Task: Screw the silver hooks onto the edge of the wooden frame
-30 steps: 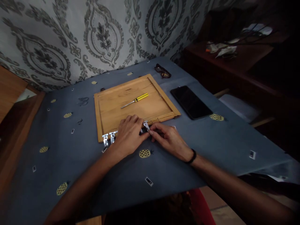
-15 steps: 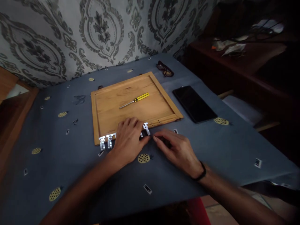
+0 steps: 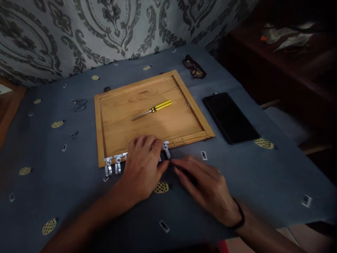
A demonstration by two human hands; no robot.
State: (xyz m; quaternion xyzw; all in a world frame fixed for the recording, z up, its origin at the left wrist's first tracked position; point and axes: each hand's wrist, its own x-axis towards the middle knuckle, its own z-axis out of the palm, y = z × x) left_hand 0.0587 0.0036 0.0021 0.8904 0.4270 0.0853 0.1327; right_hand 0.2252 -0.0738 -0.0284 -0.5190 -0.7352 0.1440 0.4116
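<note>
- Left hand [image 3: 143, 168] curls over the near rim of the wooden panel [image 3: 147, 110], metal hooks [image 3: 108, 167] showing beside it; its grip is hidden, can't tell.
- Right hand [image 3: 207, 188] is right at the end hook [image 3: 165, 149], finger and thumb slightly apart; can't tell whether they pinch anything.
- Yellow screwdriver [image 3: 152, 109] lies on the panel, dark phone [image 3: 231, 117] on the surface [image 3: 237, 175] right of it.
</note>
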